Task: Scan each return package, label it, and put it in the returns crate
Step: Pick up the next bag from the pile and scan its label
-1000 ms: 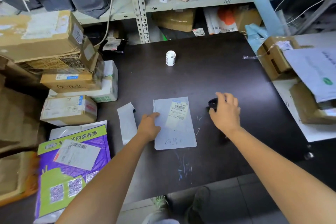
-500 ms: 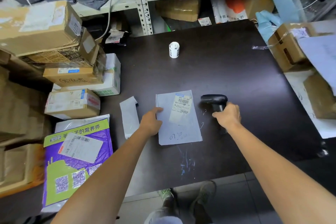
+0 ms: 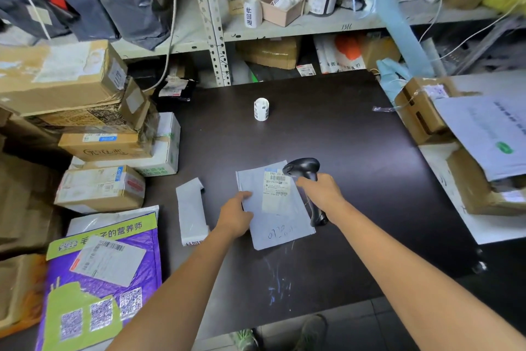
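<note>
Head view: mid-frame, a flat grey package [image 3: 280,225] lies on the dark desk [image 3: 341,145]. The left hand [image 3: 234,215] presses its left edge, fingers relaxed; the right hand [image 3: 320,192] grips a black scanner [image 3: 303,167] over its barcode [image 3: 277,179]. Scanning seems underway; next likely needs a label from the roll [image 3: 261,109] above

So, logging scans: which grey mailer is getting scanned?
The larger grey mailer with the barcode label: left hand presses it, right hand holds the scanner over it; the narrow mailer lies untouched.

Bare left hand [image 3: 234,215] and right hand [image 3: 321,192], bare forearms [image 3: 170,288], greenish-grey sneakers [image 3: 313,330] down below.
</note>
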`<action>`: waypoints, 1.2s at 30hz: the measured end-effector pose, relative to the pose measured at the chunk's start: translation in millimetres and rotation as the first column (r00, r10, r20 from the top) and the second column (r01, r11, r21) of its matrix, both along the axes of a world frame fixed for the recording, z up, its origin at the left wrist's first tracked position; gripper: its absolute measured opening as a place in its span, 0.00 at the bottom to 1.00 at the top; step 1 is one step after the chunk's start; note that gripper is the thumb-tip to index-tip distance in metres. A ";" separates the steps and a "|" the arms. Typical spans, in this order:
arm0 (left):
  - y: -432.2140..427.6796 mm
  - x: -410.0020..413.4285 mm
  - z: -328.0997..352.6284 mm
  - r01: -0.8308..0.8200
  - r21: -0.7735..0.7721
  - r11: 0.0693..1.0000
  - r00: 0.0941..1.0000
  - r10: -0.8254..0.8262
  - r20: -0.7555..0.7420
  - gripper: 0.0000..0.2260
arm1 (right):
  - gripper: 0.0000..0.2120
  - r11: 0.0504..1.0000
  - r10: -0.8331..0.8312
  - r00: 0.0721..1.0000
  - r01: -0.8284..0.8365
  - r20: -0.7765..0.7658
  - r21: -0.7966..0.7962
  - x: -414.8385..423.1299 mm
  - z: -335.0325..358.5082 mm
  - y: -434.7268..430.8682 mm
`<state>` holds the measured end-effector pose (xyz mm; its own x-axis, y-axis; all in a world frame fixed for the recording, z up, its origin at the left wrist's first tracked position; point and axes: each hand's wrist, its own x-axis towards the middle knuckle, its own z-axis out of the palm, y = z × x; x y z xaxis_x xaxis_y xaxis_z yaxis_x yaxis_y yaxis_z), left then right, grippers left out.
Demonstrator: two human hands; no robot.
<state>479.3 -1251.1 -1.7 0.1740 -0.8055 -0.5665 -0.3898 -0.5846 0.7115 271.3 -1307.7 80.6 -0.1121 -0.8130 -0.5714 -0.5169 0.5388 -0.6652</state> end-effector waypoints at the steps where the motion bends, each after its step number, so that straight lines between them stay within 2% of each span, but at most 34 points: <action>1: -0.7 -1.6 0.5 -0.007 -0.002 1.000 1.000 0.007 -0.007 0.25 | 0.10 1.000 -0.011 1.000 0.011 0.009 0.002 1.5 1.8 -0.5; 10: -2.6 -12.6 5.6 0.004 -0.010 1.000 1.000 -0.005 -0.007 0.23 | 0.09 0.999 -0.033 0.998 0.033 0.061 -0.012 3.9 7.7 -2.5; 25: -1.7 -12.8 7.6 0.016 -0.016 1.000 1.000 -0.016 0.009 0.23 | 0.11 0.995 -0.063 0.998 0.064 0.015 -0.071 -1.1 -2.2 -0.6; 30: 5.7 -3.7 3.3 0.101 -0.005 0.995 0.986 -0.099 0.135 0.25 | 0.11 0.990 -0.129 0.992 0.128 -0.008 -0.066 -26.3 -27.5 2.5; 33: 10.5 2.2 0.9 0.143 0.012 0.990 0.970 -0.143 0.197 0.25 | 0.16 0.986 -0.162 0.986 0.161 -0.030 -0.040 -48.1 -44.5 5.9; 36: 12.4 5.2 -1.4 0.169 0.016 0.985 0.957 -0.168 0.235 0.25 | 0.15 0.987 -0.161 0.987 0.161 -0.010 -0.012 -63.3 -53.8 9.3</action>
<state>484.5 -1238.7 -3.1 0.1632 -0.8371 -0.5222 -0.6391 -0.4929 0.5904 207.9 -1298.4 26.8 -0.2486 -0.7900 -0.5605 -0.4311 0.6084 -0.6663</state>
